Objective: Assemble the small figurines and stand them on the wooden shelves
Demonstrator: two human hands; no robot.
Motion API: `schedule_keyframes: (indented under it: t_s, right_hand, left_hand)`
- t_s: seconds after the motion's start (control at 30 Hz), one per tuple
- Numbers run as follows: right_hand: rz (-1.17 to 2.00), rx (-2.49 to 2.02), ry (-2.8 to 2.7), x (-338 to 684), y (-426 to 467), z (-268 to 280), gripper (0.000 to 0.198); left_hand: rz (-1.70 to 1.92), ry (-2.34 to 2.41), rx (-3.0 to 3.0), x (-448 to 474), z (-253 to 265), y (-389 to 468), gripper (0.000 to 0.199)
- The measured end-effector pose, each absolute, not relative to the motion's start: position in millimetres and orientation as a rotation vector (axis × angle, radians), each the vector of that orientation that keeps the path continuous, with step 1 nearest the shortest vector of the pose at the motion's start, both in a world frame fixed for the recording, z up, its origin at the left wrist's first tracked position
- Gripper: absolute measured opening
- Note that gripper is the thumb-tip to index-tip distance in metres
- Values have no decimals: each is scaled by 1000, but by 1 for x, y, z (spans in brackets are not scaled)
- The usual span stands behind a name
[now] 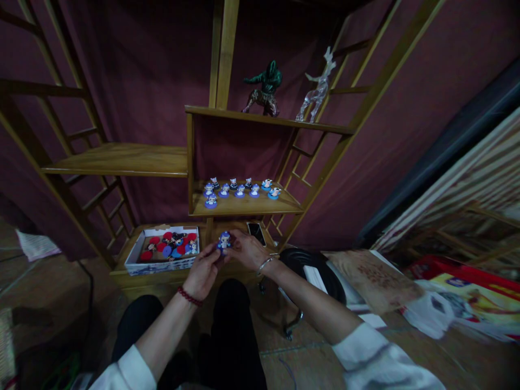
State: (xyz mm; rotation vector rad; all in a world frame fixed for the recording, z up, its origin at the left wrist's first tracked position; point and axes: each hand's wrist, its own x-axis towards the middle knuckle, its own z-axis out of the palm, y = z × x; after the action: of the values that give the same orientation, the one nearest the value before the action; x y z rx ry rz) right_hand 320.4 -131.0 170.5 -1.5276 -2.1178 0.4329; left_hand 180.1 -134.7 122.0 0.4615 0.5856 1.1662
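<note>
Left hand (205, 270) and right hand (249, 252) — fingers partly curled — grasp one small toy (224, 241) between them, low centre of the frame. Such a fingertip hold, if slack, could let it slip to the floor (311, 363); a careless reach might topple the closely set figures (239, 190) on the shelf (244, 207), mid-frame.

The left hand (203, 271) and right hand (248, 251) partly hide the figurine (224, 240); far right of their grip, the view's edge cuts off a red box (475, 292).
</note>
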Motion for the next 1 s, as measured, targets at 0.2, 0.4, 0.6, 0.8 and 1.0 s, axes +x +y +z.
schedule_keyframes:
  t_s: [0.2,0.4,0.6,0.8,1.0]
  right_hand:
    - [506,-1474,-2121,324,-132,167,42]
    - [487,-1452,-2067,326,-133,168,34]
    - [532,-1406,-2003,330,-131,167,37]
    - [520,-1372,-1954,335,-126,164,42]
    - [545,-1350,-1894,338,-122,162,43]
  left_hand:
    - [1182,608,455,182,127,-134,15]
    - [1167,600,463,187,136,-134,17]
    - [1176,589,486,191,138,-130,17]
    - [1179,599,525,195,142,-125,18]
    - [1183,597,565,198,152,-123,19]
